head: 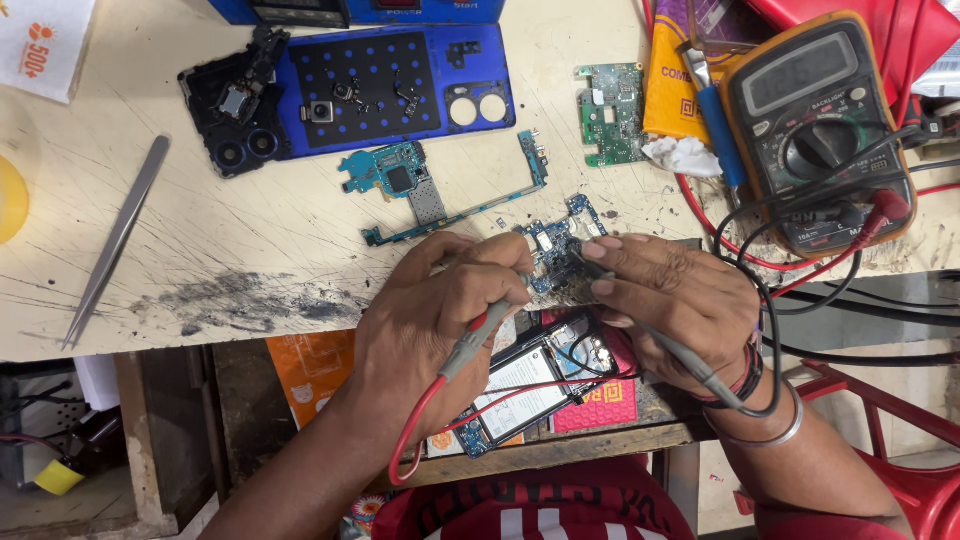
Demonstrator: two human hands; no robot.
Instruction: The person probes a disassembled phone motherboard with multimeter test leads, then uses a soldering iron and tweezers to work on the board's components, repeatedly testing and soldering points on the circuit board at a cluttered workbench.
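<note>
Left hand (445, 310) grips the red probe (470, 345), right hand (680, 300) the black probe (655, 335). Both tips converge on the small blue circuit board (555, 250), lying just beyond the fingers on the tabletop (250, 250).

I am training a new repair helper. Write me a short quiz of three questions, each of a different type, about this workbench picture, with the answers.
1. True or false: both probes touch the small circuit board at the bench edge.
2. Which hand holds the red-wired probe? A) left hand B) right hand
3. What tool lies alone at the far left of the bench?

Key
1. True: their tips meet on it, as far as the view shows.
2. A; the right hand holds the black-wired probe.
3. Metal tweezers. The multimeter sits at the upper right.
</note>
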